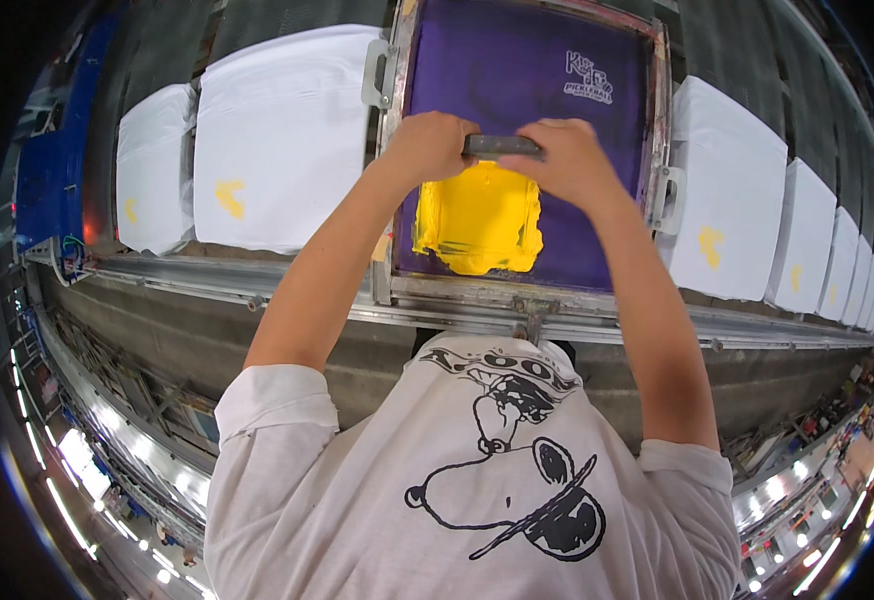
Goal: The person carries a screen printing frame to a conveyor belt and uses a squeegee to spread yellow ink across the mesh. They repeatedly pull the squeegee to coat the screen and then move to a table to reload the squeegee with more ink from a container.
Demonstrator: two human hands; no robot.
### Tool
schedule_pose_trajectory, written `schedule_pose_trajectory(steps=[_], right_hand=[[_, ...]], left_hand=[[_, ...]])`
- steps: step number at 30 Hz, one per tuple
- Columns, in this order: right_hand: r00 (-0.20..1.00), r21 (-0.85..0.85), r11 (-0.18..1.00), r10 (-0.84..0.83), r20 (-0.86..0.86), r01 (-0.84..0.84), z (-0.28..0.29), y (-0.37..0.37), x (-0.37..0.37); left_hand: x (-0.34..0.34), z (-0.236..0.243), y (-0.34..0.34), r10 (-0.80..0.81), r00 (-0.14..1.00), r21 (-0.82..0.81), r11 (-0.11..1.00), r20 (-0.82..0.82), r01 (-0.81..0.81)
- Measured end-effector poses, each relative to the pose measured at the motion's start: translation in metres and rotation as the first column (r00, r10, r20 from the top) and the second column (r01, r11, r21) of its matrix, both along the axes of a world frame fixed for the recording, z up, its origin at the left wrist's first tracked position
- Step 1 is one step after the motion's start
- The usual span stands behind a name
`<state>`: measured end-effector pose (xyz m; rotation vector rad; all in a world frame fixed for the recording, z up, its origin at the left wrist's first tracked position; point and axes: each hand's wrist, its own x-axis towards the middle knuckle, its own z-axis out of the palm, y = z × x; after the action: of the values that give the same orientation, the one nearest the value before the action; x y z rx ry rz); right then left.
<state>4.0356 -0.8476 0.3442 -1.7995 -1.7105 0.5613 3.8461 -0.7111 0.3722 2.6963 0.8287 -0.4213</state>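
Both of my hands grip a dark squeegee over a screen printing frame with purple mesh. My left hand is closed around the squeegee's left end, and my right hand around its right end; some of the fingers are hidden behind it. Directly below the squeegee, a thick patch of yellow ink lies on the mesh with ragged edges. A small white design shows in the mesh's upper right.
White shirts lie flat on boards to the left, each with a small yellow print. More white shirts run off to the right. Metal brackets sit at the frame's sides, and a long metal rail passes along the near edge.
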Motion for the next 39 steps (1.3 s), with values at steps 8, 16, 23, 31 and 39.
schedule_pose_trajectory(steps=[8, 16, 23, 31, 39], right_hand=[[0.987, 0.131, 0.99, -0.064, 0.145, 0.045, -0.045, -0.098, -0.105], [0.985, -0.109, 0.994, 0.012, 0.173, 0.007, -0.015, -0.009, -0.041], [0.975, 0.042, 0.996, -0.087, 0.205, 0.08, -0.049, -0.041, -0.067], [0.93, 0.007, 0.979, -0.191, -0.315, 0.204, -0.028, -0.087, -0.046], [0.47, -0.063, 0.472, -0.882, -0.041, 0.879, -0.129, -0.122, 0.132]], left_hand=[[-0.079, -0.031, -0.106, 0.062, 0.994, -0.069, 0.996, 0.094, -0.056], [-0.018, 0.0, -0.01, -0.006, 0.998, -0.146, 0.989, -0.064, -0.004], [-0.039, -0.023, -0.06, 0.058, 0.996, 0.0, 0.998, 0.067, -0.058], [-0.063, -0.003, -0.076, 0.0, 0.992, -0.192, 0.981, -0.124, -0.024], [-0.002, 0.021, -0.008, -0.053, 0.999, -0.129, 0.99, -0.002, 0.052]])
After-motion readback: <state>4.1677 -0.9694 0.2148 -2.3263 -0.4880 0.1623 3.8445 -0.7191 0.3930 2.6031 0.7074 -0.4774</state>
